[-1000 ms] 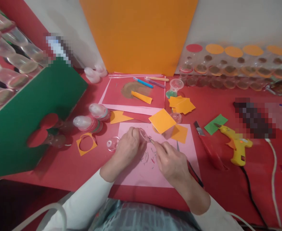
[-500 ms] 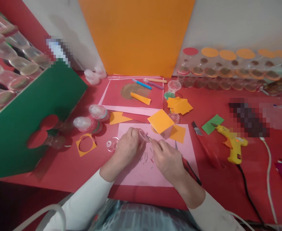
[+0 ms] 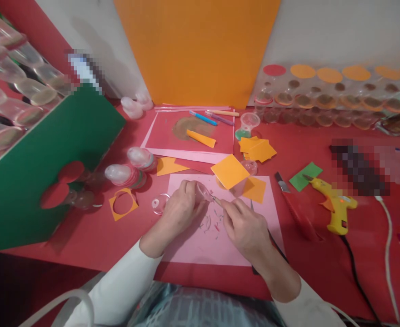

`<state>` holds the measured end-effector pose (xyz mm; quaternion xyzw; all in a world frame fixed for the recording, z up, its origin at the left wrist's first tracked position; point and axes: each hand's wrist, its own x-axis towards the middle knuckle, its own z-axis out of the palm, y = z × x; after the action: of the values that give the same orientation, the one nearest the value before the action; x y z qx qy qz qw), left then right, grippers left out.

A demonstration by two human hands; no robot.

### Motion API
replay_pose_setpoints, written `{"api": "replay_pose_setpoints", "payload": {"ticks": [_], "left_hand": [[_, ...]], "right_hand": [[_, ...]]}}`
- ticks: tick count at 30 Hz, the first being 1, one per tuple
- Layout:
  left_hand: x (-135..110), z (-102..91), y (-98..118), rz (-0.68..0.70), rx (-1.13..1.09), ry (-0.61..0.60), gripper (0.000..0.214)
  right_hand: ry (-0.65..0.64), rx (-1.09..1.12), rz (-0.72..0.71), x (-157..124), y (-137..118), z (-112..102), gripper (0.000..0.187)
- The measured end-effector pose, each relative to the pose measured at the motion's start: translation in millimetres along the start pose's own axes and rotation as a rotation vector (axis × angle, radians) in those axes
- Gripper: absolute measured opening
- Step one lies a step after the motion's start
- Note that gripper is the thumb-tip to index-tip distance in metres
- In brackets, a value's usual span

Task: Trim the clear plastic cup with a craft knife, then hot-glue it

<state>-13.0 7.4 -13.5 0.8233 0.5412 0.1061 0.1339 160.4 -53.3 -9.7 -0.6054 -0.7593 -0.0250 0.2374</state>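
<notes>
the left hand (image 3: 179,206) grips a small clear plastic cup (image 3: 204,192) above the pink sheet (image 3: 182,252), near the middle of the desk (image 3: 118,245). the right hand (image 3: 246,225) pinches a slim tool (image 3: 216,199), its tip at the cup's rim. small scraps (image 3: 217,226) lie below. a clear lid (image 3: 158,204) sits left, a yellow glue gun (image 3: 339,206) well to the right.

One head-worn camera looks forward and down on the nearby red table (image 3: 91,240)
</notes>
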Motion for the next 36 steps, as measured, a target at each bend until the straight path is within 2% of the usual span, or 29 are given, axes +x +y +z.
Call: {"api": "replay_pose_setpoints", "payload": {"ticks": [4, 8, 13, 29, 36], "left_hand": [[-1, 3.3, 1, 0.047, 0.077, 0.051, 0.012], [-1, 4.2, 2, 0.078, 0.128, 0.067, 0.014], [0, 2.7, 3, 0.066, 0.161, 0.028, 0.011], [0, 3.5, 3, 0.068, 0.153, 0.003, 0.014], [-1, 4.8, 2, 0.066, 0.121, 0.024, 0.01]], "right_hand": [[-0.013, 0.05, 0.0, -2, 1, -4, 0.032], [-0.015, 0.063, 0.004, -4, 2, -8, 0.03], [-0.041, 0.012, -0.027, -4, -1, -6, 0.03], [-0.048, -0.026, -0.059, -3, -4, -6, 0.031], [-0.042, -0.13, -0.1, -3, -9, -3, 0.027]]}}
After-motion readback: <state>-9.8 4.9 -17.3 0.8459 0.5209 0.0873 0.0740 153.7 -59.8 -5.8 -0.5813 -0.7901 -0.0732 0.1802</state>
